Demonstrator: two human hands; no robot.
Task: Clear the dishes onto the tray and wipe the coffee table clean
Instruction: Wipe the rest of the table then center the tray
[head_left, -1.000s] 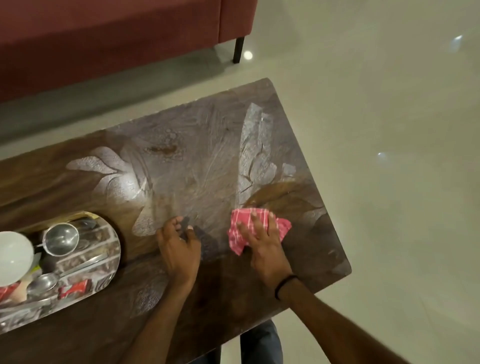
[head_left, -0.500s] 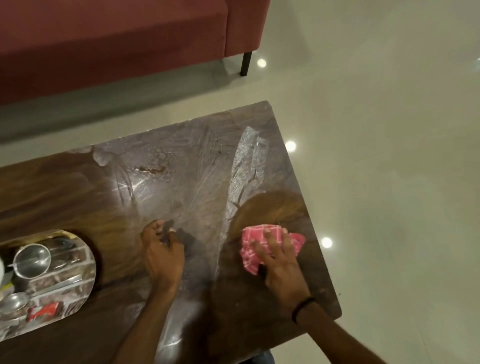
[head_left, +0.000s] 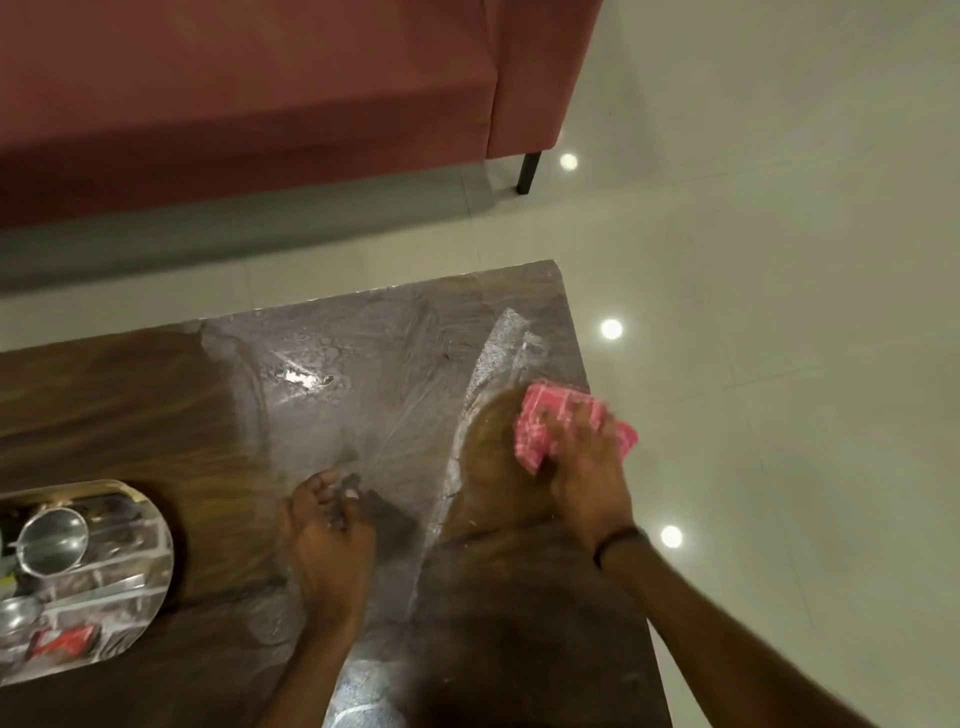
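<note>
A red sofa (head_left: 260, 88) stands on the pale tiled floor (head_left: 779, 234).

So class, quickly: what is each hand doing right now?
Left hand: empty, fingers loosely curled, resting on the coffee table.
Right hand: pressing the red checked cloth onto the table.

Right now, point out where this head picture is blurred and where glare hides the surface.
Head view: the right hand and pink checked cloth smear with motion blur; the left hand resting on the coffee table is softer than sharp. Glare whitens the wet film mid-table, and round ceiling-light reflections dot the floor. The tray mirrors its surroundings, confusing its contents.
</note>
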